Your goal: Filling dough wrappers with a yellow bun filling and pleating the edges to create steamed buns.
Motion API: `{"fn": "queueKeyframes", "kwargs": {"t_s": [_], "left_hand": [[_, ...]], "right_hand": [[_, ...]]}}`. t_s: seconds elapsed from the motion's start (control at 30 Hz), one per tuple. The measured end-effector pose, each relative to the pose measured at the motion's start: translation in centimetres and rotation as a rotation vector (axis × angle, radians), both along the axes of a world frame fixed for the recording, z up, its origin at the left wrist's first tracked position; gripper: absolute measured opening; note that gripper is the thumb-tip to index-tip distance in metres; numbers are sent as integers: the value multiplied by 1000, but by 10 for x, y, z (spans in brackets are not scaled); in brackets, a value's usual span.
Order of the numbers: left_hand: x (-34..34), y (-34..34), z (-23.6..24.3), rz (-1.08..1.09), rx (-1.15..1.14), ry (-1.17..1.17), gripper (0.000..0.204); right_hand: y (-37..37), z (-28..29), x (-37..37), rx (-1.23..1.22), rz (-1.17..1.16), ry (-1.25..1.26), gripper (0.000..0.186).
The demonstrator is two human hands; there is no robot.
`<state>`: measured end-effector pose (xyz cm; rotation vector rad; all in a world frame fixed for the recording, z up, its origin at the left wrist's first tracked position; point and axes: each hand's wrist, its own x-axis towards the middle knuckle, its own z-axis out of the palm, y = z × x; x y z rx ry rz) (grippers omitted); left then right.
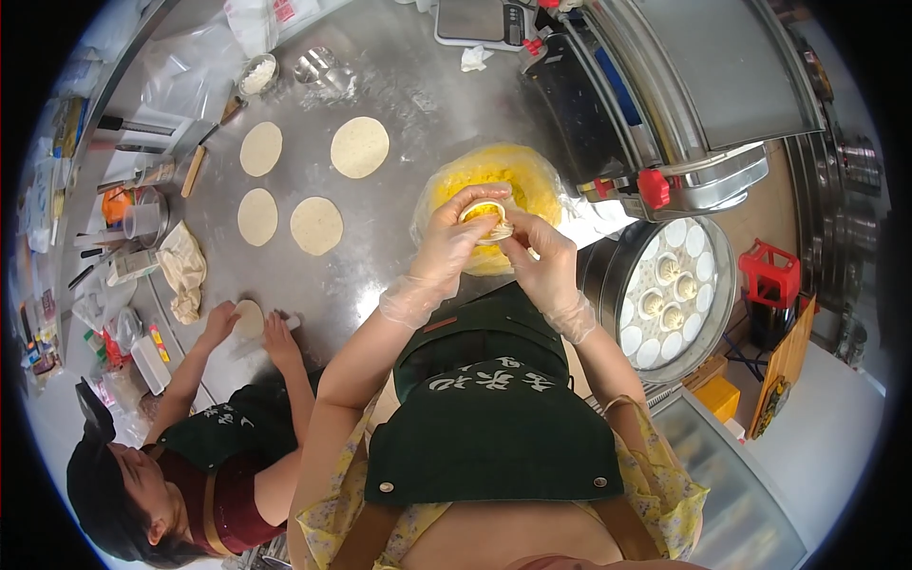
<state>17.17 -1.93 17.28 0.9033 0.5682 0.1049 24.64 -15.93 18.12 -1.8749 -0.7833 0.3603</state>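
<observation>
Four flat dough rounds (302, 180) lie on the steel table (399, 85), beside a round steamer tray (708, 285).

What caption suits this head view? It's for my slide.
Gloved left hand and right hand pleat a filled dumpling above the yellow filling bowl.

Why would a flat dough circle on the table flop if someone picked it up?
The flat dough circle looks very thin, so it would likely droop and stretch. It seems soft and could tear. Lying flat on the steel table, it probably won't roll.
</observation>
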Motion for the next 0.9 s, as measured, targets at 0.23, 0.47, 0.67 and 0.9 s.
{"fn": "queueKeyframes", "kwargs": {"t_s": [0.23,0.47,0.67,0.9], "left_hand": [[-2,8,2,-174,226,-160,38],[5,6,1,-87,527,-51,43],[11,-30,6,291,86,-77,44],[6,-25,9,330,-75,-137,42]], "right_hand": [[3,8,-3,35,-33,-114,22],[9,1,-1,66,-65,-100,20],[14,-6,-14,152,-166,-58,19],[15,-2,-13,102,-147,-35,21]]}}
